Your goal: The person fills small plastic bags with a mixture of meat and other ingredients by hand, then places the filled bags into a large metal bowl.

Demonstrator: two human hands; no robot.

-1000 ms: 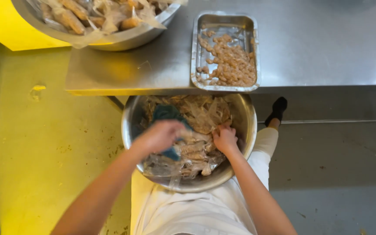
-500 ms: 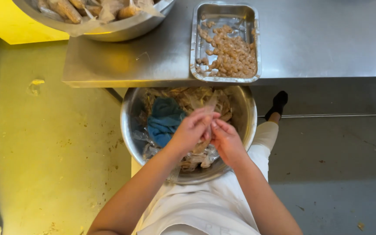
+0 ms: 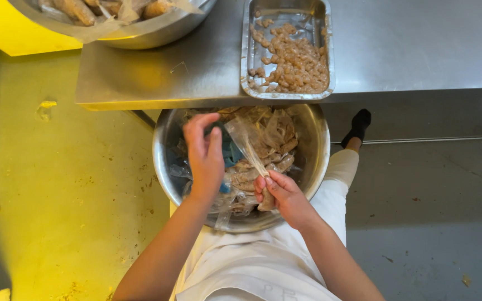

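— Right hand (image 3: 285, 196), lower centre: fingers pinched on a clear plastic packet (image 3: 247, 146), stretched up toward centre frame, probably to keep it taut. Left hand (image 3: 205, 156)?

— Fingers loosely together, curled over the same packet's upper end. Both above the steel bowl (image 3: 165, 161) on the lap, heaped with similar packets.

— Hidden?

— Blue thing under the left palm, unclear. Tray of peeled shrimp (image 3: 292, 58) and upper-left bowl (image 3: 157, 30) cut off by the top edge.

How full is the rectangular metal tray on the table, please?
Partly full. The tray holds small pale brown pieces over most of its floor, while bare metal shows at its far end.
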